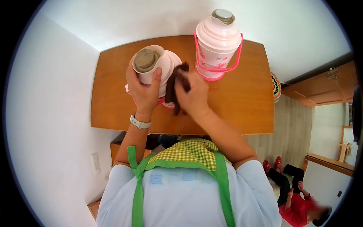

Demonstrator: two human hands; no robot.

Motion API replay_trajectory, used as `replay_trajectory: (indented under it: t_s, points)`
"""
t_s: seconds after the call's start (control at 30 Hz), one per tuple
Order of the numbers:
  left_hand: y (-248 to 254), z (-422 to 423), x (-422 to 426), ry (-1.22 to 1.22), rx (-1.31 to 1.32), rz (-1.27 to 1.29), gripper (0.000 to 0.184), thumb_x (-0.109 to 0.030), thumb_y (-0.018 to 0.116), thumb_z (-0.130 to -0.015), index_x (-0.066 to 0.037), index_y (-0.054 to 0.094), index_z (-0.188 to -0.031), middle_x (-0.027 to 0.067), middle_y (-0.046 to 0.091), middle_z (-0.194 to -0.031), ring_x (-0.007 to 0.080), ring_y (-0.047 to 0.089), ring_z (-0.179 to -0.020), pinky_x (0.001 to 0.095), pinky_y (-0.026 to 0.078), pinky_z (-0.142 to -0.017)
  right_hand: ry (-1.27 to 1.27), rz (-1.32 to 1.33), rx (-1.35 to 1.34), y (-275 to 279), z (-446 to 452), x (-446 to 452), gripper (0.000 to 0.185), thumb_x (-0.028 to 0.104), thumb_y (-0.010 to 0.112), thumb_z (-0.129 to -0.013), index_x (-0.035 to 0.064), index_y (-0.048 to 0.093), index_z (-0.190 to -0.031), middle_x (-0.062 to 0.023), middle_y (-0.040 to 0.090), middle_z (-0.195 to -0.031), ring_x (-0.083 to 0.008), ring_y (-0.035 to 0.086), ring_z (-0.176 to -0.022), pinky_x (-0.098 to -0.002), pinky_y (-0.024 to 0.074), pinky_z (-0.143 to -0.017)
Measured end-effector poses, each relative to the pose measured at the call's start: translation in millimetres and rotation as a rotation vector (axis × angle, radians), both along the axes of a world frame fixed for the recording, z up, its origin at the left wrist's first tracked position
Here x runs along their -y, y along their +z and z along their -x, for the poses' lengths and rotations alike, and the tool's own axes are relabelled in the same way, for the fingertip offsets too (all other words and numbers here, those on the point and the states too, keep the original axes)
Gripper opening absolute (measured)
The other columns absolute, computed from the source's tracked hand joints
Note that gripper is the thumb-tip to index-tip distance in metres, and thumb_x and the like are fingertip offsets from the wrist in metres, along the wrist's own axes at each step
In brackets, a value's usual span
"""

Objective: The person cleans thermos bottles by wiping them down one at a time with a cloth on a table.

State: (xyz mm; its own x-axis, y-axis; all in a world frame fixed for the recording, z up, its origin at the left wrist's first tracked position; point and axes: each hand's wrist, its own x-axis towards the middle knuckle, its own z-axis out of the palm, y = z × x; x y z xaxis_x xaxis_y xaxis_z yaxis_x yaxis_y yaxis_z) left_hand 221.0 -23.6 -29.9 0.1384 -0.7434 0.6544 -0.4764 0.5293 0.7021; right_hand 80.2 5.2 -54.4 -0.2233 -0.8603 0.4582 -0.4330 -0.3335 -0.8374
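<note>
A pale pink thermos flask [171,61] with a stopper in its mouth stands on the wooden table, tilted as seen from above. My left hand [145,90] is wrapped around its neck, thumb on the near side of the spout. Against the flask's right side, my right hand [193,92] presses a dark brown cloth [171,90], its fingers closed on the fabric. Part of the flask's lower body and pink handle is hidden behind my left hand and the cloth. Farther back on the right stands a second pink thermos flask [216,42] with a pink handle.
The wooden table [242,102] meets a white wall behind and at the left. To the right, a round crocheted cover [276,87] shows beside the table edge. A person in a red top [298,208] sits at the lower right. A wooden door [321,89] is farther right.
</note>
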Motion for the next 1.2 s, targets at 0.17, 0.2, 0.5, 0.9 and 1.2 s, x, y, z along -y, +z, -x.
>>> replay_trajectory:
  t_s: [0.17,0.2,0.5,0.9,1.2]
  points:
    - [7,-3,-1,-0.066,-0.042,-0.025,0.066,-0.025,0.076,-0.080,0.002,0.044,-0.131,0.0158,0.051,-0.126,0.0260,0.050,-0.117,0.0377,0.041,-0.098,0.132,0.278,-0.036,-10,-11,-31,0.031,-0.001,0.069,-0.066,0.0044,0.065,-0.096,-0.0120,0.061,-0.078,-0.0310,0.061,-0.067,-0.0345,0.0487,-0.058]
    - [11,-5,-1,-0.030,0.017,-0.060,0.067,-0.027,0.078,-0.079,0.002,0.045,-0.129,0.0154,0.052,-0.125,0.0255,0.050,-0.116,0.0377,0.041,-0.098,0.132,0.266,0.034,-6,-6,-25,0.030,0.000,0.069,-0.068,0.0052,0.066,-0.098,-0.0119,0.060,-0.075,-0.0311,0.060,-0.066,-0.0341,0.0486,-0.058]
    - [16,18,10,0.208,-0.008,-0.141,0.068,-0.032,0.086,-0.068,-0.001,0.051,-0.118,0.0130,0.054,-0.115,0.0258,0.053,-0.107,0.0390,0.043,-0.093,0.128,-0.024,-0.078,29,23,70,0.017,0.019,0.066,-0.076,0.0075,0.072,-0.088,-0.0185,0.066,-0.080,-0.0348,0.064,-0.074,-0.0409,0.0507,-0.067]
    - [12,21,4,0.193,-0.014,-0.106,0.066,-0.029,0.085,-0.069,-0.002,0.051,-0.119,0.0120,0.053,-0.117,0.0252,0.051,-0.110,0.0387,0.042,-0.094,0.069,0.061,0.011,16,8,19,0.022,0.009,0.070,-0.072,0.0040,0.069,-0.094,-0.0163,0.062,-0.076,-0.0314,0.061,-0.070,-0.0382,0.0494,-0.064]
    - [22,13,7,0.116,-0.082,-0.159,0.060,-0.023,0.086,-0.068,0.000,0.055,-0.115,0.0103,0.060,-0.110,0.0209,0.059,-0.101,0.0339,0.048,-0.088,0.323,-0.248,0.494,-8,36,-6,0.021,0.001,0.065,-0.084,-0.0017,0.067,-0.104,-0.0020,0.069,-0.089,-0.0076,0.061,-0.080,-0.0246,0.0509,-0.069]
